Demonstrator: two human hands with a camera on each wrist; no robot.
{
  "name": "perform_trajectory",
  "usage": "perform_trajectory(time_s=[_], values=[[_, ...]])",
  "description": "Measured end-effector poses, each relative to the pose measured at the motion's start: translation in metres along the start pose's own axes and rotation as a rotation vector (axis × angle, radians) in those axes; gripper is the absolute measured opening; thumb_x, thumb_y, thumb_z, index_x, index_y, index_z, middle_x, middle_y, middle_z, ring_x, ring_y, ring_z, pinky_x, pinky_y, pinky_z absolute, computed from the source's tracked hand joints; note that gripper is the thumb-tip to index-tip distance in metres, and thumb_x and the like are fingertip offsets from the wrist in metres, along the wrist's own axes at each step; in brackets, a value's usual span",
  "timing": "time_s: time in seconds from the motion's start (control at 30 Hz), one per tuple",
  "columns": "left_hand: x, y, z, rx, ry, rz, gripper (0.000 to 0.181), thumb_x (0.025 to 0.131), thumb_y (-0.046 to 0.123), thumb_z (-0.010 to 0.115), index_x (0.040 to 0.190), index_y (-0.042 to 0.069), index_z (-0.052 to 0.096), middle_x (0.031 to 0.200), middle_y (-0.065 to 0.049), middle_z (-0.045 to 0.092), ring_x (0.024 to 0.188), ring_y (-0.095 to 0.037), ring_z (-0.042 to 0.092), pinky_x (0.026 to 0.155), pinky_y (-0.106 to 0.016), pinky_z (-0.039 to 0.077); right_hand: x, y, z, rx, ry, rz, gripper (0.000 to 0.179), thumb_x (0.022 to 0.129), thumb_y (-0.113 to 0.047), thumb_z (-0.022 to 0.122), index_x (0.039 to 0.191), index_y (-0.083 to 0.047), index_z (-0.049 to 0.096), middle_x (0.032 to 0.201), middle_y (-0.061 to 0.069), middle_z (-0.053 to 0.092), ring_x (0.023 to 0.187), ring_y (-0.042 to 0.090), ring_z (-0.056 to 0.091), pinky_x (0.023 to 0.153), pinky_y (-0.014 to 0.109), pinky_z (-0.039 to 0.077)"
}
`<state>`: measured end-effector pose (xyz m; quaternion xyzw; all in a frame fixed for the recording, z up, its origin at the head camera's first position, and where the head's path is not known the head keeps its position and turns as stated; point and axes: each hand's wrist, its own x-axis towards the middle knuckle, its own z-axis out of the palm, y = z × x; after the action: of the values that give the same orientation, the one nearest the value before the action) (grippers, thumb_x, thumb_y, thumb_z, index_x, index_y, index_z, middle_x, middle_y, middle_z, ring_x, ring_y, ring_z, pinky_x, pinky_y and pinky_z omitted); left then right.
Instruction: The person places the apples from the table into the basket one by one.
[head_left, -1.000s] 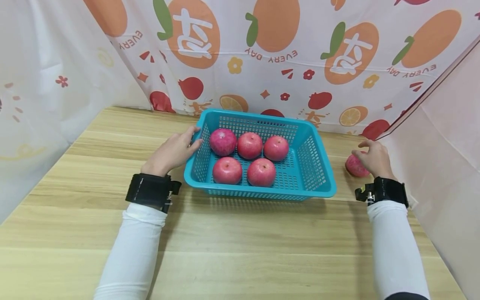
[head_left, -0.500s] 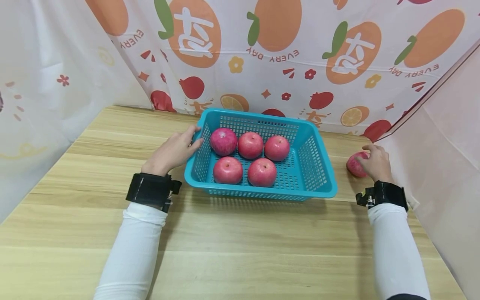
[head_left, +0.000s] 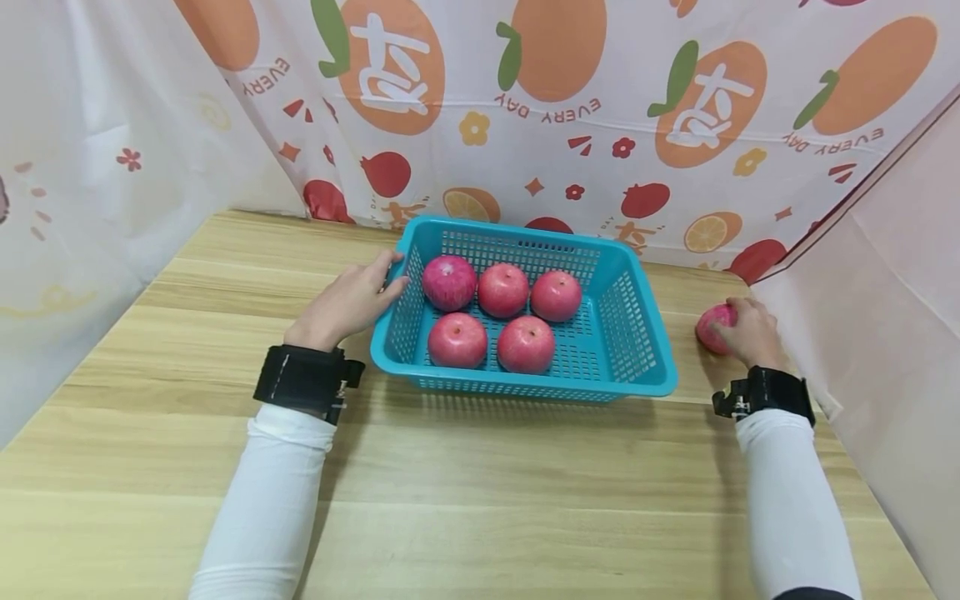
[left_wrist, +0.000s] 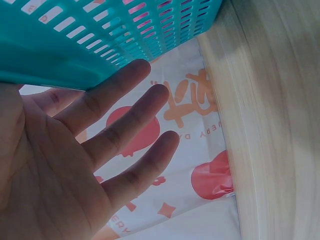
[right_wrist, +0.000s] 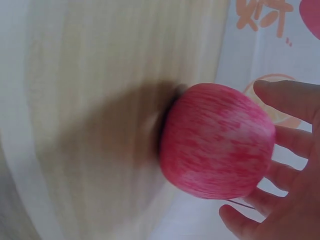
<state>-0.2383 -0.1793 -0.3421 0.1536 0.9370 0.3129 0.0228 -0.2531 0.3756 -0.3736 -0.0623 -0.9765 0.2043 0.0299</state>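
Observation:
In the head view, my left hand (head_left: 347, 302) rests at the left rim of a blue plastic basket (head_left: 654, 343), thumb and index finger at the edge. The left wrist view shows three fingers (left_wrist: 131, 123) extended below the basket's slotted wall. Several pinkish-red apples sit inside, among them a darker one (head_left: 449, 283) at the back left. On the table to the right of the basket stands a streaked red apple (right_wrist: 217, 141). My right hand (head_left: 756, 336) is spread about its right side, fingers loosely bent, thumb tip close to its skin; some fingertips are hidden behind the apple.
The wooden table (head_left: 525, 492) extends in front of the basket. A fruit-print curtain (head_left: 480, 158) hangs right behind the basket. A pale wall (head_left: 885, 333) stands close on the right of my right hand.
My right hand has come down from above the lone apple to its right side, with thumb and fingers around it. The left hand and the basket have stayed in place.

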Motion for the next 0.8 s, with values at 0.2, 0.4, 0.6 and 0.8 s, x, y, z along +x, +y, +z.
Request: perform_trajectory(time_s=[0.2,0.4,0.6,0.8], values=[[0.001,-0.0005,0.0009,-0.005,-0.006,-0.006,0.053,0.107,0.021,0.051,0.151,-0.002,0.034,0.136,-0.03,0.055,0.112,-0.042,0.064,0.09,-0.054,0.056,-0.0007,0.0045,0.0061,-0.015,-0.016,0.034,0.068,0.097,-0.018,0.059,0.151,0.009,0.029,0.149,0.042,0.022,0.128,0.064,0.026,0.102,0.077,0.032],[0.0013,-0.0009,-0.0001,0.001,-0.004,-0.005,0.053,0.107,0.021,0.051,0.151,-0.002,0.034,0.138,-0.03,0.054,0.113,-0.043,0.063,0.091,-0.055,0.055,-0.0005,0.0031,0.0081,-0.015,0.003,0.03,0.069,0.095,-0.016,0.062,0.152,0.008,0.03,0.148,0.043,0.022,0.127,0.064,0.029,0.104,0.075,0.032],[0.0014,-0.0008,0.0005,-0.002,-0.009,-0.009,0.054,0.107,0.021,0.051,0.152,-0.002,0.033,0.139,-0.03,0.054,0.115,-0.043,0.062,0.091,-0.055,0.055,-0.0012,0.0041,0.0082,-0.039,-0.004,0.032,0.066,0.094,-0.012,0.062,0.149,0.008,0.033,0.143,0.047,0.024,0.124,0.066,0.03,0.102,0.076,0.033],[0.0016,-0.0011,0.0006,-0.01,-0.005,-0.003,0.053,0.107,0.021,0.051,0.151,-0.002,0.034,0.134,-0.031,0.057,0.11,-0.043,0.065,0.086,-0.052,0.058,-0.002,0.0029,0.0057,-0.043,-0.026,0.037,0.064,0.094,-0.012,0.063,0.148,0.006,0.034,0.14,0.048,0.024,0.122,0.068,0.03,0.099,0.077,0.035]])
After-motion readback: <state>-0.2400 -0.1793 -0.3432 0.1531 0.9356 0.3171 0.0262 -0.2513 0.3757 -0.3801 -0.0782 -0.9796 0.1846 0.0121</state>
